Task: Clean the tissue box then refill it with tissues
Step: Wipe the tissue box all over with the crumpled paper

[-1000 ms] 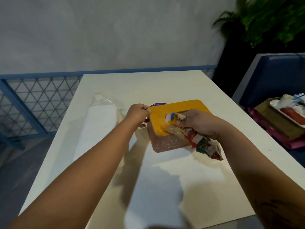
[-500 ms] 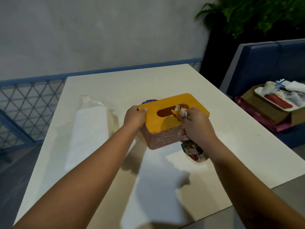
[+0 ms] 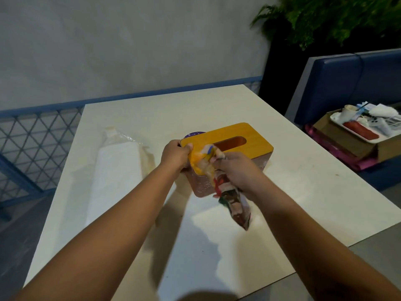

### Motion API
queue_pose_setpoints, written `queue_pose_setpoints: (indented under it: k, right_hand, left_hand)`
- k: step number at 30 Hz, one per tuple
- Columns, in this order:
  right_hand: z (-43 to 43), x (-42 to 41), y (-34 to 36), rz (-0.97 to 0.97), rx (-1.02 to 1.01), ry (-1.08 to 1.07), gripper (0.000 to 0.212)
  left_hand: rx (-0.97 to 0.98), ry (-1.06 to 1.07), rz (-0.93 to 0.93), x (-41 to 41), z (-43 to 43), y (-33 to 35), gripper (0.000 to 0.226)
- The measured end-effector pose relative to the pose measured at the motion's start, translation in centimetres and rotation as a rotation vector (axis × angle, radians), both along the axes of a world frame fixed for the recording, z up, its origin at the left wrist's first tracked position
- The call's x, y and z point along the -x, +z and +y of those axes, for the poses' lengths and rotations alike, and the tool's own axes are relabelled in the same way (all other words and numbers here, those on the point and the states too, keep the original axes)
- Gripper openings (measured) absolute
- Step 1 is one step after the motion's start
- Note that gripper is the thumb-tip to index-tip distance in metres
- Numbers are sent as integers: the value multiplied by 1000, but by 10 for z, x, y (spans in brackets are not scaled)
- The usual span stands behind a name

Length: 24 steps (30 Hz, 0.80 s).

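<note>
A tissue box with a yellow wooden lid, an oval slot and pinkish sides stands in the middle of the white table. My left hand grips the lid's near left corner. My right hand holds a bunched multicoloured cloth and presses it on the lid's near left part; the cloth's tail hangs down over the box's front side. A clear plastic pack of white tissues lies flat on the table to the left of the box.
A small purple round thing peeks out behind the box. To the right, a blue bench carries a cardboard box with a tray of items. A blue lattice railing runs along the left. A green plant stands behind the bench.
My right hand has dragged the cloth from near the lid's slot toward the near left corner, close to my left hand. The view has shifted slightly. The left hand keeps its grip.
</note>
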State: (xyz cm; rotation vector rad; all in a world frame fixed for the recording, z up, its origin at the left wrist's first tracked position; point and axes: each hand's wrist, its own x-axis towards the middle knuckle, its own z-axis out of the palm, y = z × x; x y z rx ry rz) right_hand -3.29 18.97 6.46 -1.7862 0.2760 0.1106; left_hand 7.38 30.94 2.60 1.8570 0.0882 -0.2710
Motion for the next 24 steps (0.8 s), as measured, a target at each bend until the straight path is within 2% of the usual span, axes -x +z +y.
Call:
queue_pose_setpoints:
  k: [2,5,8,13,20,24]
  right_hand:
    - [-14,-3,8,-15,-16,-115,26]
    - [-32,-13,10,-83,341,-245,32]
    - [-33,-21,-3,-76,635,-225,43]
    - [-9,-29,-16,-117,860,-196,28]
    - [7,-26,-7,-199,938,99,25]
    - [11,-20,-2,-167,805,223,18]
  left_hand:
    - [21,-9,22,-1,2,2,18]
    - [34,-18,48,-1,3,3,28]
    - [67,-26,69,-3,5,3,27]
    - [99,-19,102,-5,4,2,30]
    - [92,-1,88,-8,3,-2,19]
    - [78,-2,69,-7,3,-1,21]
